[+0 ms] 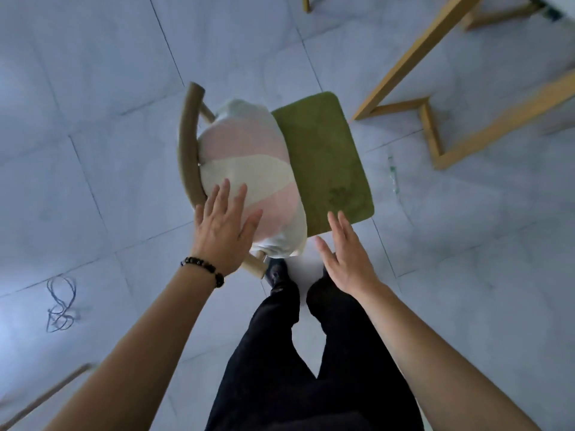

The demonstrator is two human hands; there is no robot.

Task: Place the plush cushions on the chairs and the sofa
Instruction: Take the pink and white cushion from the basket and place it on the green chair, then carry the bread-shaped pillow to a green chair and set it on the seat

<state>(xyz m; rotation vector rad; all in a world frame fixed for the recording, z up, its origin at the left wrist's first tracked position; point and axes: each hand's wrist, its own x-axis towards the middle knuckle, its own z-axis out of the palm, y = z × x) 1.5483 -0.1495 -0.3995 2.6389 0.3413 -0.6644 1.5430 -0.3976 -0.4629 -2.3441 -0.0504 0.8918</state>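
A cushion, striped in pink, cream and white, stands on edge on a chair, leaning against the curved backrest along the seat's rear edge. The green seat lies bare in front of it, out to the front edge.

The left hand reaches forward from a bare forearm, palm down and fingers spread flat. It lies over the near end of the cushion, by the near end of the backrest; the fingers are extended, not curled around anything, and whether they press the fabric or hover just above it cannot be told. A dark beaded bracelet circles the wrist.

The right hand is also open, fingers straight and loosely together, palm turned down and inward. It hangs near the seat's near corner, holding nothing, apart from the cushion.

Below, black trousers stand on the pale tiled floor. Wooden table legs rise beyond the chair's front edge.
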